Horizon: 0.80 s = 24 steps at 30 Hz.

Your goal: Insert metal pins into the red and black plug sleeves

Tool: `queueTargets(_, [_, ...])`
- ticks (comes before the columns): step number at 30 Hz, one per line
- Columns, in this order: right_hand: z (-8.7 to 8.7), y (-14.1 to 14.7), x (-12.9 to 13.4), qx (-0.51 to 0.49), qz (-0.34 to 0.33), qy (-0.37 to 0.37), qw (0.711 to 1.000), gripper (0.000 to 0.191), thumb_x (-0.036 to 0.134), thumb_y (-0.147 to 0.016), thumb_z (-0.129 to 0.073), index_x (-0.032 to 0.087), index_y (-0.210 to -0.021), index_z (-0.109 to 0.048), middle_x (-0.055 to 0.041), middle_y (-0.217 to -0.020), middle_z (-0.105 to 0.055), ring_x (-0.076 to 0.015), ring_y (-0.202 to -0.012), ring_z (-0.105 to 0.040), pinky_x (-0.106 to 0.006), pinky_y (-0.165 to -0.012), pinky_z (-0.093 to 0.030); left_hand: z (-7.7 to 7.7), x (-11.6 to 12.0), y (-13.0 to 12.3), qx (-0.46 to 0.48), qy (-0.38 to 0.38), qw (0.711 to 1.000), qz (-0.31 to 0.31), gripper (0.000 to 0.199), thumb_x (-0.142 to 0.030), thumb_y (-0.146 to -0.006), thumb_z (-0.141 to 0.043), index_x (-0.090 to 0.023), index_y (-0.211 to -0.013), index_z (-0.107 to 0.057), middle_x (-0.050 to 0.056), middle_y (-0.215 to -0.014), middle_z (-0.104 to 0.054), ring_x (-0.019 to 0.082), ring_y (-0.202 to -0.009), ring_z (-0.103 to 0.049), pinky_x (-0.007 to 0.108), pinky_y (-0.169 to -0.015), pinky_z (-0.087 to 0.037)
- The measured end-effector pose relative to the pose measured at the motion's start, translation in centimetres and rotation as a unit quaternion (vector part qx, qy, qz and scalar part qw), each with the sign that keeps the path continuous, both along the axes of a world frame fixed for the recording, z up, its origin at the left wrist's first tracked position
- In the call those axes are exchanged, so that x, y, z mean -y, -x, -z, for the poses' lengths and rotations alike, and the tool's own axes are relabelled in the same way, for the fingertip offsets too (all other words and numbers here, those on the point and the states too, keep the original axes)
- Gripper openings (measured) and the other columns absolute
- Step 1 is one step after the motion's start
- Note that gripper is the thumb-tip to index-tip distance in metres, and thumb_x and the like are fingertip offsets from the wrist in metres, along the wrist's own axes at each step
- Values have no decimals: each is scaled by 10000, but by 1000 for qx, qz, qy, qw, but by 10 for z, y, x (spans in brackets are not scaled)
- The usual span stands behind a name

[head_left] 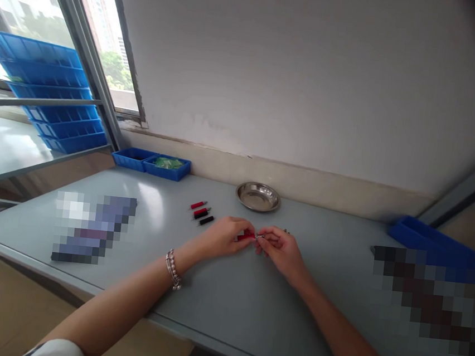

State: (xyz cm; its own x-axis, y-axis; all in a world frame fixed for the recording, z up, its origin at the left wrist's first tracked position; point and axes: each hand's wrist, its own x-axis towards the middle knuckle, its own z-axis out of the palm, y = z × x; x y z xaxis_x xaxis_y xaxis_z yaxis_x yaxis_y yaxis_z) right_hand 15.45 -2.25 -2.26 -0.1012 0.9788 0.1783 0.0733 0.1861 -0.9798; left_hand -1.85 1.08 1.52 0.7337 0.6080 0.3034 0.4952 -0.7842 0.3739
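Observation:
Over the middle of the table, my left hand (234, 236) is closed in a pinch around a small red cylindrical piece (246, 237). My right hand (280, 247) meets it from the other side, thumb and fingers pressed together on a thin metal part (259, 236) at the red piece's right end. Whether the two are joined is too small to tell. Just left of my left hand lie similar small pieces with thin metal ends: a red one (197, 205), a red and black pair (201, 213) side by side, and a black one (206, 220).
A round steel dish (257, 208) stands beyond my hands. Two blue bins (166, 174) sit at the back left, one with green-white packets. Another blue bin (428, 241) is at the right. Blurred-out items lie left and right. Stacked blue crates (67, 94) fill a side shelf.

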Motion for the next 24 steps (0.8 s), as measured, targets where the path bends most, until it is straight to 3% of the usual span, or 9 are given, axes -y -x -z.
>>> queueTargets(14, [5, -4, -2, 13, -26, 5, 1000, 217, 368, -707, -597, 186, -821, -564, -31, -712, -685, -157, -629, -637, -274, -534, -464, 3, -2, 0, 12, 11, 1000, 17, 214, -317, -844, -469, -154, -894, -598, 34, -819, -645, 110, -690, -562, 204, -635, -403])
queueTargets(24, [-1, -1, 2, 11, -7, 4, 1000, 195, 350, -691, -610, 193, -801, -575, -13, -696, -681, -153, -645, -640, -304, -630, -503, 6, -3, -1, 47, 53, 997, -26, 295, -366, -797, -540, -177, -1024, -540, 12, -844, -647, 99, -649, -532, 211, -619, -402])
